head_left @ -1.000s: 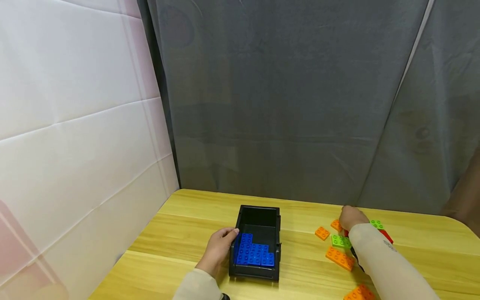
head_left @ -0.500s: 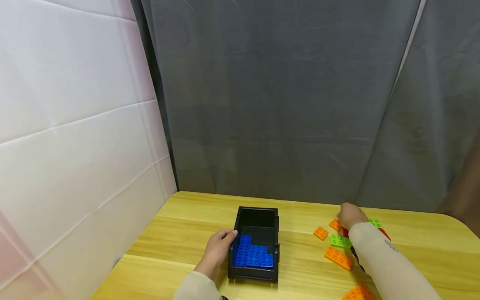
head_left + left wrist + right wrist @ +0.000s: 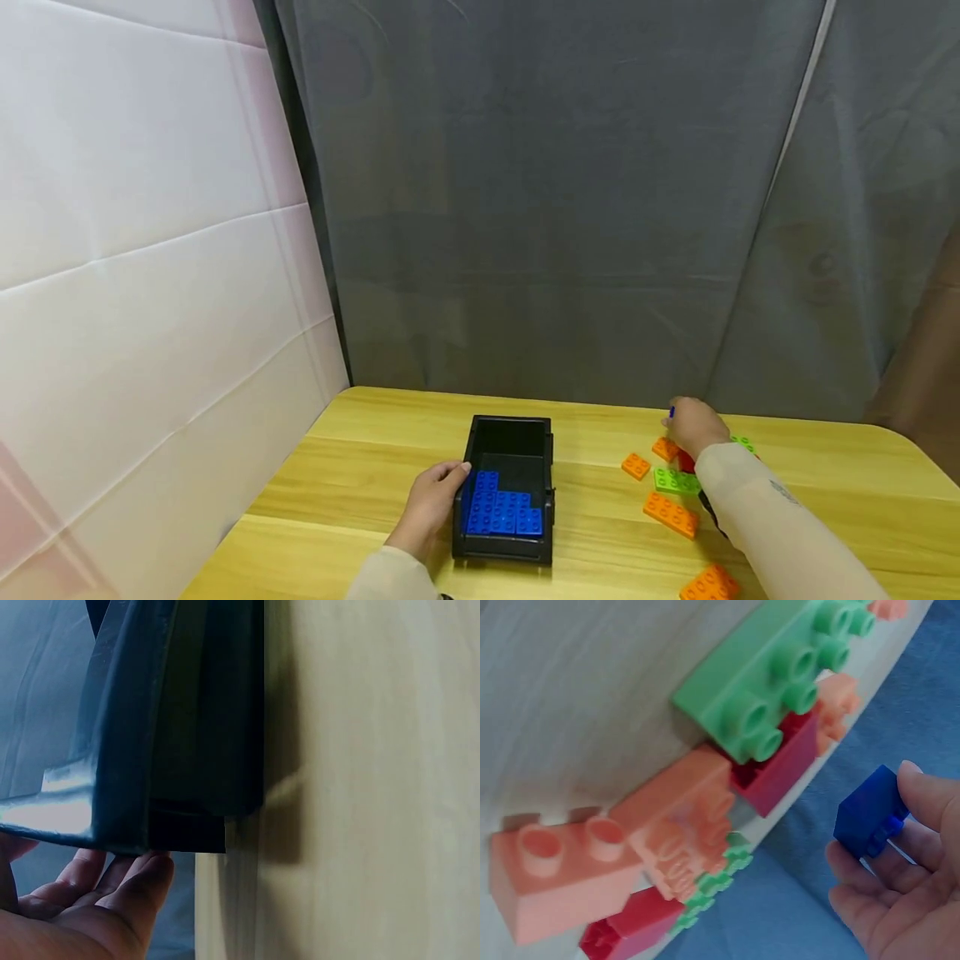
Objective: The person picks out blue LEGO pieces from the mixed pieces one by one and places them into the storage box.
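My left hand [image 3: 431, 507] holds the left wall of a black plastic bin [image 3: 502, 557], thumb at the rim and fingers along the outside. Inside the bin, blue toy bricks [image 3: 498, 510] with studs lie packed at the near end; its far end shows bare floor. In the left wrist view, the fingers [image 3: 139, 892] touch the underside of the bin's edge. At the right, my right hand [image 3: 697, 427] pinches a small blue brick [image 3: 866, 814] between thumb and fingers, raised above the other bricks. Most of that brick is hidden in the head view.
Orange bricks [image 3: 671, 515], a green brick [image 3: 677, 482] and a red brick [image 3: 784, 769] lie loose below and around the right hand. More orange bricks [image 3: 708, 583] sit near the front edge. A grey curtain [image 3: 525, 208] hangs behind the wooden table [image 3: 360, 467].
My right hand has risen slightly from among the bricks, and a bit of blue brick now shows at its fingers. The left hand keeps its hold on the bin. The head view has shifted slightly.
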Motion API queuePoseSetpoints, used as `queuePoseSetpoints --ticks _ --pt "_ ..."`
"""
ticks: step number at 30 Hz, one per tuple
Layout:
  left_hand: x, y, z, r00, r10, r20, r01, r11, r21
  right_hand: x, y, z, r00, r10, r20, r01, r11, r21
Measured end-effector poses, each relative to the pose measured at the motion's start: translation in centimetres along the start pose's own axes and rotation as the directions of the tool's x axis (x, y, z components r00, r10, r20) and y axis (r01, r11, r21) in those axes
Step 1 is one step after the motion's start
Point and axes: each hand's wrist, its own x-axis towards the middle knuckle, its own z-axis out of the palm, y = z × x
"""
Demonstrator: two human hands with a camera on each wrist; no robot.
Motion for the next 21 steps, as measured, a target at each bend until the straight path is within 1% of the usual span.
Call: queuePoseSetpoints --ticks 6,10,13,21 --pt "0.0 -0.1 0.0 1.000 -0.008 0.007 0.008 1.000 -0.001 -0.4 -0.5 -0.6 0.999 -0.032 -0.020 0.032 0.999 -0.002" --pt "0.1 -0.1 0.1 1.000 -0.007 0.007 0.007 1.000 -0.003 -0.8 -1.0 -1.1 0.995 -0.086 -0.054 0.086 0.996 -0.007" --pt "0.1 -0.1 0.1 1.000 -0.004 0.009 0.004 1.000 -0.005 -1.1 -1.2 -1.5 0.991 -0.113 -0.068 0.113 0.994 -0.008" --pt "0.2 -0.1 0.1 1.000 -0.012 0.009 0.012 1.000 -0.011 -2.1 -1.9 -2.2 0.988 -0.143 -0.063 0.144 0.990 0.008"
